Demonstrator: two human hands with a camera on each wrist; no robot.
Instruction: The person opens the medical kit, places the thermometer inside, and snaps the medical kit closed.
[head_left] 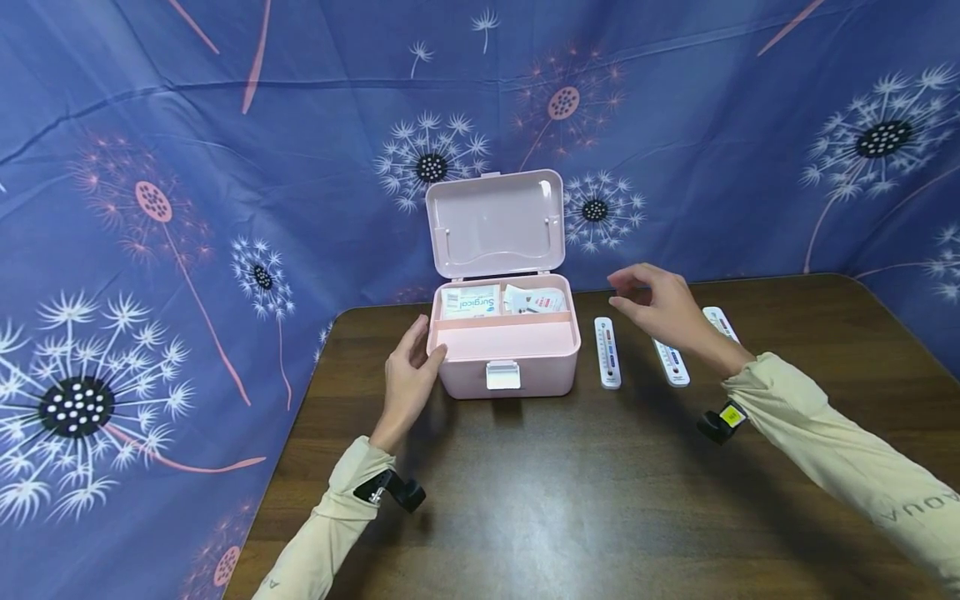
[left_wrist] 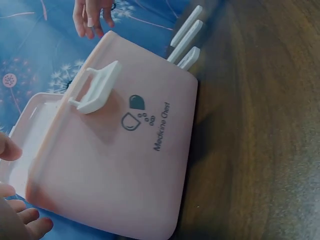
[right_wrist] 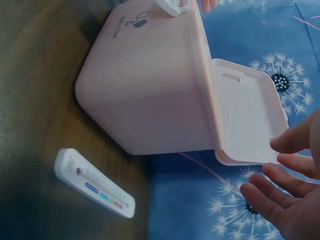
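A pink medicine chest [head_left: 510,379] stands on the table with its lid [head_left: 497,225] swung up and back. Inside, a packet marked Surgical [head_left: 471,302] and small white packets [head_left: 534,300] fill the rear compartments; the front tray [head_left: 502,340] is bare. My left hand [head_left: 411,375] is at the chest's left wall, thumb near the front left rim. To the right of the chest, my right hand [head_left: 660,304] hovers with fingers bent and nothing between them. Below and beside it lie white thermometers: one nearest the chest [head_left: 607,353], one partly under the hand [head_left: 672,365], and one farther right [head_left: 720,323].
The brown wooden table [head_left: 517,492] reaches toward me. Behind it and on the left hangs a blue cloth [head_left: 315,167] printed with dandelions. A white latch [head_left: 502,375] sticks out from the chest's front. Each wrist wears a small black camera [head_left: 722,423].
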